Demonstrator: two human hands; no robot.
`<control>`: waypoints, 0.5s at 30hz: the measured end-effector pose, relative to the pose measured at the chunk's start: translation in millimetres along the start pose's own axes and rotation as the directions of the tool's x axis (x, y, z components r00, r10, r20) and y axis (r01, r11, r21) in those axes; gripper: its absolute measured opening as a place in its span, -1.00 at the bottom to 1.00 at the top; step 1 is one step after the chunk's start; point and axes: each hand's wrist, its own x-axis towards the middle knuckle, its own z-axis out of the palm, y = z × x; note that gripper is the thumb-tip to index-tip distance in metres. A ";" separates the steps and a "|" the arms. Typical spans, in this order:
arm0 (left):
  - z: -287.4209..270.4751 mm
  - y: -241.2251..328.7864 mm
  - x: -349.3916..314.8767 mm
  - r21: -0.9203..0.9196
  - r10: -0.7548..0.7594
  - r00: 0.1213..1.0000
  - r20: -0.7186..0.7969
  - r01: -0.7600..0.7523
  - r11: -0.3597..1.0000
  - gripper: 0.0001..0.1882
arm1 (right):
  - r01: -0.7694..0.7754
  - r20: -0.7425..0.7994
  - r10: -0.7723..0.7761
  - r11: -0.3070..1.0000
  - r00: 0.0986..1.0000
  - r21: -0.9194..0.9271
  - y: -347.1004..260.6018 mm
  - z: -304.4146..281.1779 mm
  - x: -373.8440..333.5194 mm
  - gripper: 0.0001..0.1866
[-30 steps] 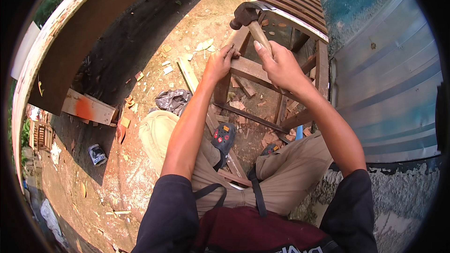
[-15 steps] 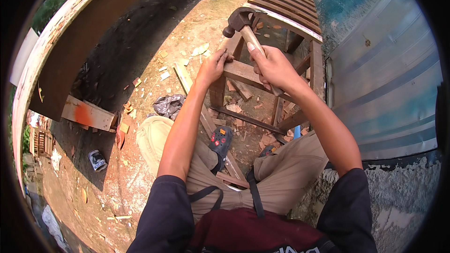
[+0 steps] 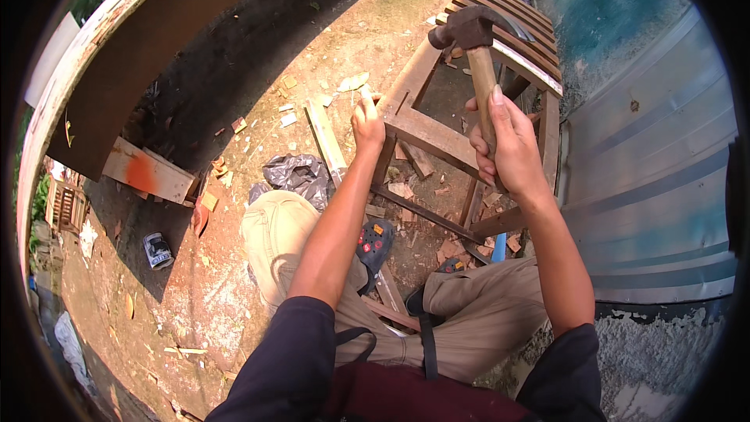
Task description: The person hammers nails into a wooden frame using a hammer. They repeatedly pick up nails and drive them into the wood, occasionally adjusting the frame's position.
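Observation:
My right hand is wrapped round the wooden handle of a claw hammer. The dark, rusty hammer head is raised above the wooden frame, its striking face toward the left. At the frame's near left corner, what looks like a nail stands up from the wood, with no fingers on it. Just left of that corner is my left hand, its fingers curled together. Whatever it may hold is too small or hidden to make out.
Brown slats top the far end of the frame. A corrugated metal sheet stands close on the right, and a large board arches at the left. Wood scraps, a grey plastic bag and a can lie on the ground.
My left hand has come away from the frame's corner, leaving the nail standing there. My right hand has turned the hammer more upright. The view has shifted slightly.

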 end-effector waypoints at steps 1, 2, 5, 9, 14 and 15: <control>0.1 -3.1 0.6 0.059 0.088 0.996 -0.014 -0.087 0.994 -0.44 | 0.015 -0.018 -0.015 1.000 1.000 0.018 -14.1 2.9 2.4 -0.44; -0.8 -6.8 -2.1 0.110 0.110 0.993 -0.041 -0.105 0.988 -0.48 | 0.031 -0.034 -0.029 0.999 0.999 0.037 -21.4 6.1 5.3 -0.43; 7.2 -6.9 -6.3 0.171 0.157 0.985 -0.069 -0.144 0.975 -0.59 | 0.049 -0.022 -0.050 0.997 0.999 -0.058 4.0 6.8 17.0 -0.43; 7.1 5.1 -11.5 0.136 0.071 0.997 0.002 -0.070 0.988 -0.63 | -0.293 0.028 0.310 0.921 0.950 -0.255 23.8 -1.8 19.1 -0.40; -9.3 -7.4 -1.6 0.241 0.267 0.961 -0.069 -0.244 0.939 -0.51 | 0.093 -0.023 -0.094 0.993 0.995 -0.070 -25.7 2.3 15.5 -0.42; -6.7 -2.8 -4.8 0.165 0.159 0.986 -0.053 -0.149 0.975 -0.55 | 0.109 -0.032 -0.110 0.993 0.993 -0.044 -29.2 0.4 13.4 -0.42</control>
